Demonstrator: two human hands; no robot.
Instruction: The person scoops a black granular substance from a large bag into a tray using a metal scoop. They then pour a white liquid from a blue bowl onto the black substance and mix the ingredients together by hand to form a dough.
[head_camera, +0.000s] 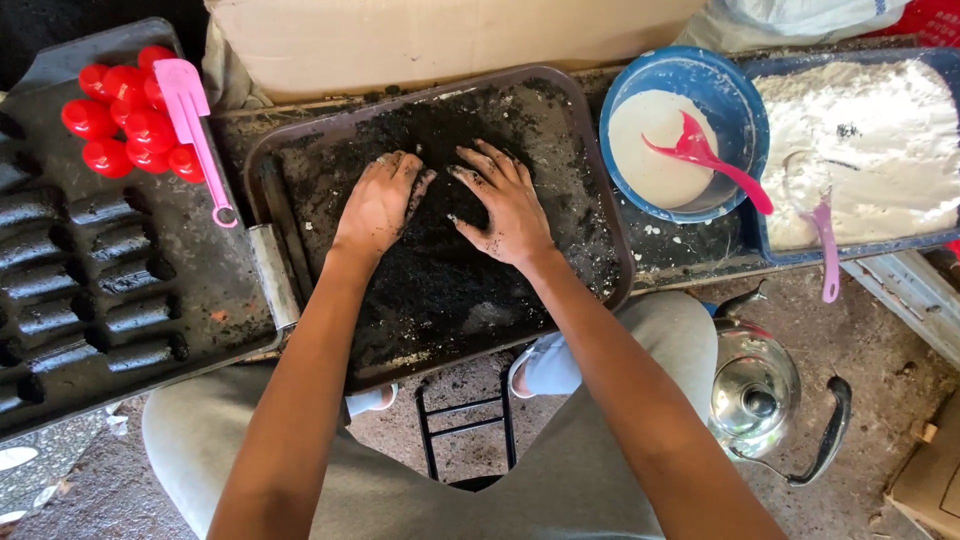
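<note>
While both hands press flat on it, black crumbly mix lies heaped in brown tray, directly under palms. Left hand and right hand side by side, fingers spread wide, holding nothing, dusted black. Left of tray: dark rolled sticks, red caps, pink spatula. Right: blue bowl of pale paste, steel kettle.

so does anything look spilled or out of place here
A little. White flecks lie scattered on the dark board between the blue bowl and the brown tray, like powder spilled from the white heap. Both hands, left hand and right hand, are smeared with black mix.
</note>
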